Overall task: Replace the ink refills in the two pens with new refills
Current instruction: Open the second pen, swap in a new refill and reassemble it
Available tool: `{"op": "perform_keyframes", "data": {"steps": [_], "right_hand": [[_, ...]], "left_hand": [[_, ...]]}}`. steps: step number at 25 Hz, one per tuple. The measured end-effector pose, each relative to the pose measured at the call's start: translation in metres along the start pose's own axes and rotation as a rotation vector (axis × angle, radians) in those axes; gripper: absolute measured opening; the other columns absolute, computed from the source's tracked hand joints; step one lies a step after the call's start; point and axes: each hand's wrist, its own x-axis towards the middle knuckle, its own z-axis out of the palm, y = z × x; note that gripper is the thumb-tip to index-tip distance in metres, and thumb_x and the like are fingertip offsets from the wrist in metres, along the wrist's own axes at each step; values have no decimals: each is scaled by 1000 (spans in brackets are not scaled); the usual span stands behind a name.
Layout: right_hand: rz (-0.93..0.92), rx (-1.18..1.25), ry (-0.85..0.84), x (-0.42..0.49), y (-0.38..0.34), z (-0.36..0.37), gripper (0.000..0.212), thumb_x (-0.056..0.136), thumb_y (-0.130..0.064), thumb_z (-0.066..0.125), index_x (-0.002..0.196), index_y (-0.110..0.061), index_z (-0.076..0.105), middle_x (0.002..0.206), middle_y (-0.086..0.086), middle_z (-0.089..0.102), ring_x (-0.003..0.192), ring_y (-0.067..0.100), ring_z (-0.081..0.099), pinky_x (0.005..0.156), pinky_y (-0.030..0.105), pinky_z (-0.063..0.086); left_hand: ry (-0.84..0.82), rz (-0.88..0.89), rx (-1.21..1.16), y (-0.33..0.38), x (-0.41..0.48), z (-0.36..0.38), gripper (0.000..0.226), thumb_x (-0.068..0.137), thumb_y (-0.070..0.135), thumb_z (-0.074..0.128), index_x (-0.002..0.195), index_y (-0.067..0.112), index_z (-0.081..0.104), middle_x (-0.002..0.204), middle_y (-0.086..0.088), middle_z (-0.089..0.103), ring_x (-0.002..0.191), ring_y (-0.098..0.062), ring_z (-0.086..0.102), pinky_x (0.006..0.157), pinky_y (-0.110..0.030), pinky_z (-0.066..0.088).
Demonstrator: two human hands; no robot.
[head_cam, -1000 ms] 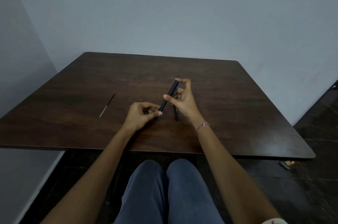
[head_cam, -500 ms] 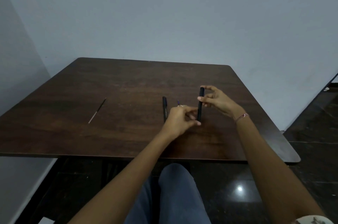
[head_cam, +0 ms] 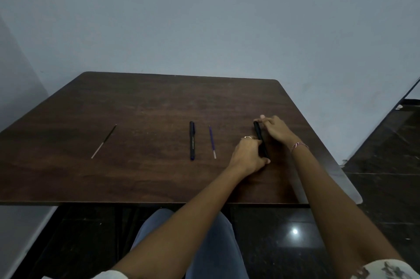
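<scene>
As left hand (head_cam: 248, 155) and right hand (head_cam: 278, 130) pinch it between fingers, the black pen (head_cam: 259, 133) runs near-to-far.

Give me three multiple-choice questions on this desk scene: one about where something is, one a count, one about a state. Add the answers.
1. Where does the purple refill lie on the table?
A. Just right of the lying pen
B. At the far edge
C. On the floor

2. How many loose refills lie on the table?
A. One
B. Two
C. Four

3. The held pen at the right is:
A. Gripped by both hands
B. Lying untouched
C. Gripped by one hand only

Answers:
1 A: it lies alongside that pen, on the side toward the hands.
2 B: the purple one, plus the dark refill far to the left.
3 A: the left hand curls round its near end and the right hand holds its far end.
</scene>
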Motion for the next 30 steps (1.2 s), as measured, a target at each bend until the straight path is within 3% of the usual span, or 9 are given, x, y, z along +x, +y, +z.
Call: {"op": "perform_keyframes", "data": {"steps": [3,6,10,14,16,21,25,30], "right_hand": [[-58,-120,-19,-1,-5,3,38,103,-26,35,132,-13,55,128,26,47,131,40,36,113,42,23],[-95,-82,-8,-2,-1,5,35,99,-24,46,130,-12,56,126,22,49,126,35,44,109,37,29],[-92,-7,76,-7,-5,1,42,101,-31,38,128,-3,55,120,25,52,119,36,48,101,35,34],[-166,54,230,-15,-38,6,43,101,-33,39,118,-1,62,108,22,55,106,34,53,87,31,37],[-201,104,262,-12,-66,17,39,101,-30,41,116,-3,65,111,20,59,107,32,56,89,32,39],[-277,157,24,-12,-148,70,32,100,-16,41,127,-8,58,132,13,57,118,30,56,103,37,42],[-314,29,-148,-16,-176,104,39,100,-7,35,138,-1,44,144,19,44,136,30,39,109,30,27],[-286,-101,-126,-8,-176,111,38,97,-3,40,133,0,52,137,19,51,128,30,47,104,28,33]], "left_hand": [[6,-21,10,-4,3,5,44,72,30,77,110,11,66,117,-6,61,109,-24,57,89,-37,50],[-29,-5,43,-6,3,1,58,73,31,77,123,9,58,133,-9,53,125,-27,47,98,-39,45],[0,15,27,-9,-3,-27,84,71,33,79,142,15,39,156,-7,24,145,-24,16,114,-39,24],[38,-78,39,-44,-16,-77,97,67,38,81,146,17,29,157,-2,21,145,-18,15,116,-35,18],[-4,-64,55,-72,-25,-101,104,63,38,83,147,15,26,157,-4,22,145,-16,14,118,-32,15],[-55,-106,111,-126,-52,-122,118,56,45,85,149,11,20,158,-8,17,146,-19,11,118,-35,17],[-31,-79,92,-137,-57,-112,103,65,47,80,148,16,27,157,-6,21,145,-21,16,117,-38,22],[-22,-28,159,-141,-60,-104,82,81,49,65,147,17,28,155,-6,26,144,-18,22,120,-42,13]]}}
